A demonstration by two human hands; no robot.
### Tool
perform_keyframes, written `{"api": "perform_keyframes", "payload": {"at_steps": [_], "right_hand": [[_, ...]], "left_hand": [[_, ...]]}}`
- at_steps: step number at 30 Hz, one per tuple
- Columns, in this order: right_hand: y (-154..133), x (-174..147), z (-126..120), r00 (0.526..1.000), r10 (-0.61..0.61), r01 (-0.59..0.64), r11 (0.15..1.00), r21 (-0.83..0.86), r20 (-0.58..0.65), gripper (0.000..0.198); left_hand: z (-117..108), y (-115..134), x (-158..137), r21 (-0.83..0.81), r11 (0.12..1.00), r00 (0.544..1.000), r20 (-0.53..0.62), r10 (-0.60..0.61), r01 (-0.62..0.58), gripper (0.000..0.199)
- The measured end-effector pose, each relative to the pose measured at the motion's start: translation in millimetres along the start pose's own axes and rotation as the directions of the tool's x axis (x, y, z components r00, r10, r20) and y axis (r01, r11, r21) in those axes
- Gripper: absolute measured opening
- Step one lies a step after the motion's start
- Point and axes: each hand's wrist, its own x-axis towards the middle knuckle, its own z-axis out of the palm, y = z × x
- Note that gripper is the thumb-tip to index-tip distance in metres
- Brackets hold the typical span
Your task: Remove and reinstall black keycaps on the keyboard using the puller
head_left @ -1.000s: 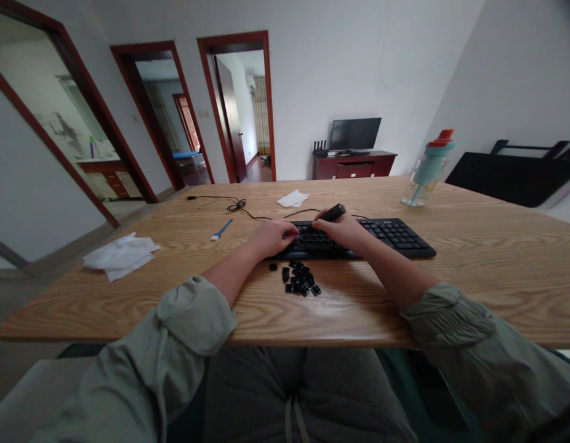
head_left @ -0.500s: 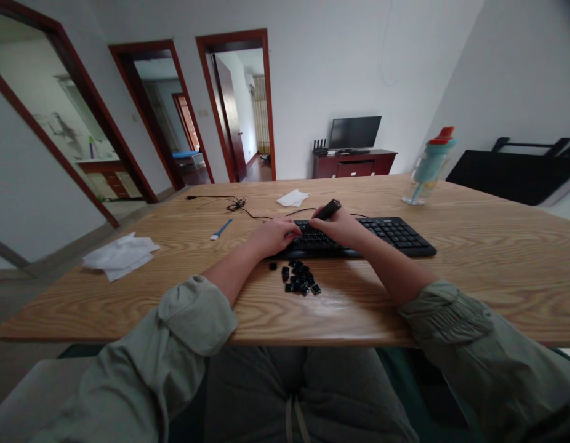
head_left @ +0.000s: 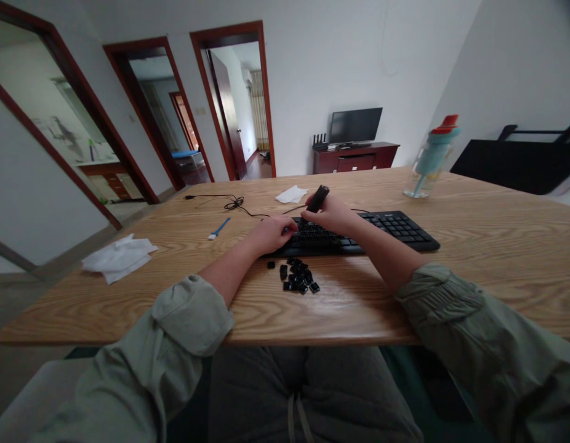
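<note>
A black keyboard (head_left: 391, 231) lies across the middle of the wooden table (head_left: 474, 258). My left hand (head_left: 269, 234) rests on the keyboard's left end with its fingers curled on the keys. My right hand (head_left: 333, 215) sits just right of it and grips a short black tool (head_left: 317, 199), whose upper end points up and away from me. In front of the keyboard lies a small pile of several loose black keycaps (head_left: 298, 277). The keyboard's cable (head_left: 234, 202) runs back and left over the tabletop.
A blue brush (head_left: 219, 228) lies left of the keyboard. Crumpled white tissues (head_left: 119, 258) sit at the table's left edge, another tissue (head_left: 291, 194) behind the keyboard. A teal water bottle (head_left: 430, 157) stands at the back right. A TV cabinet and doorways are beyond.
My right hand has tipped the black tool more upright and lifted it slightly. My left hand stays on the keyboard. The view has shifted a little.
</note>
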Motion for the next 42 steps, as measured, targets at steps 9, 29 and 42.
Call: {"api": "perform_keyframes", "payload": {"at_steps": [9,29,42], "right_hand": [[-9,-9,0,0.997,-0.047,0.049,0.998,-0.043,0.063,0.017],[-14,-53,3,0.982,-0.090,0.124,0.970,-0.209,0.163,0.014],[-13,-36,-2,0.999,-0.002,0.005,0.998,-0.063,0.053,0.019]], "left_hand": [[0,-1,1,0.057,0.998,0.998,0.044,0.036,-0.039,0.019],[-5,5,-4,0.154,0.973,0.981,0.123,0.153,-0.171,0.023],[0,3,2,0.173,0.982,0.995,0.078,0.068,-0.080,0.022]]}}
